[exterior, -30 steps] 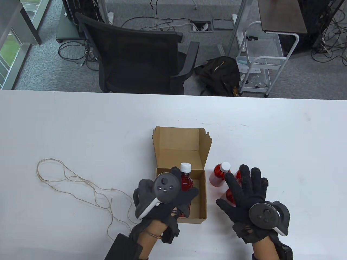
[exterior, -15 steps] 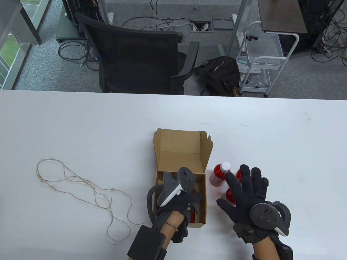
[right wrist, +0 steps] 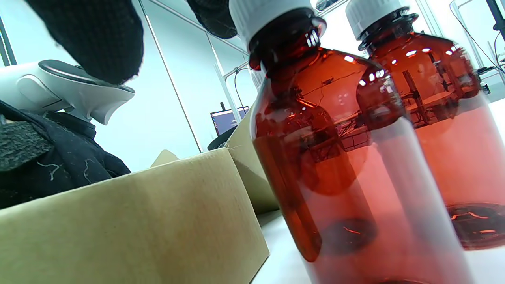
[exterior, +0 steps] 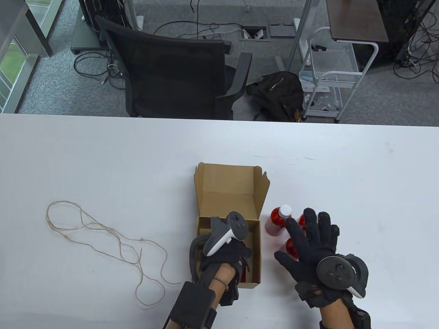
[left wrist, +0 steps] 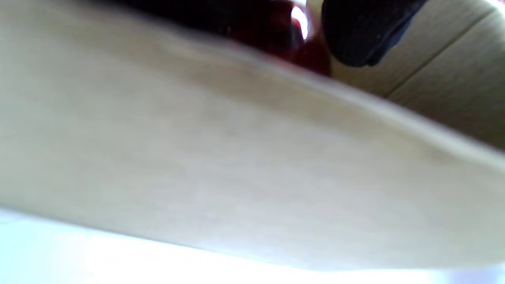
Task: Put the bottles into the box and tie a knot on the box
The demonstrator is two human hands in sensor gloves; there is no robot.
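Observation:
An open cardboard box [exterior: 256, 252] stands near the table's front, its lid [exterior: 226, 183] raised at the back. My left hand [exterior: 236, 255] reaches down inside it and grips a red bottle [exterior: 242, 274], which is mostly hidden under the glove. In the left wrist view the box wall [left wrist: 236, 157] fills the frame, with the red bottle [left wrist: 311, 59] and a gloved finger [left wrist: 367, 35] above it. My right hand [exterior: 305, 236] hovers flat, fingers spread, over three white-capped red bottles [exterior: 277, 219] just right of the box. Two of these bottles [right wrist: 323, 157] stand upright. Loose twine [exterior: 103, 233] lies at the left.
Beyond the table's far edge are a black office chair [exterior: 171, 75], a dark bag [exterior: 277, 92] and a white cart [exterior: 329, 78]. The left hand's tracker [right wrist: 75, 90] shows above the box wall [right wrist: 138, 228] in the right wrist view.
My left hand has turned and lowered the bottle down into the box, so its white cap no longer shows. The box shifted slightly. The right hand has stayed where it was.

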